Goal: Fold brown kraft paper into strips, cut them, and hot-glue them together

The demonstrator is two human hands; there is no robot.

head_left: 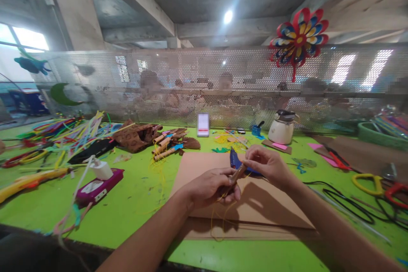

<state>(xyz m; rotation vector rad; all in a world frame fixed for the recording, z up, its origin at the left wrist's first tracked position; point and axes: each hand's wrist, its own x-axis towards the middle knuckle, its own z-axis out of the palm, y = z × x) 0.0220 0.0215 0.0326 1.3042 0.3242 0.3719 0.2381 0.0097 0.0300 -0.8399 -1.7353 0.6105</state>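
Observation:
My left hand (219,185) is closed around a small brown cardboard tube (237,173), held at a slant above the board. At the tube's upper end, the fingertips of my right hand (263,163) are pinched together; what lies between them is too small to make out. Thin yellow string (223,223) hangs in loops below my left hand. Under both hands lies a flat brown cardboard sheet (197,174). Just behind the tube rests a blue glue gun (235,160), partly hidden by my right hand.
Several finished-looking brown tubes (165,144) with yellow string lie left of the sheet. A purple power strip (98,187), a phone (203,125), a white jug (281,127) and yellow-handled scissors (366,183) surround the work area. A perforated metal screen (191,68) stands behind.

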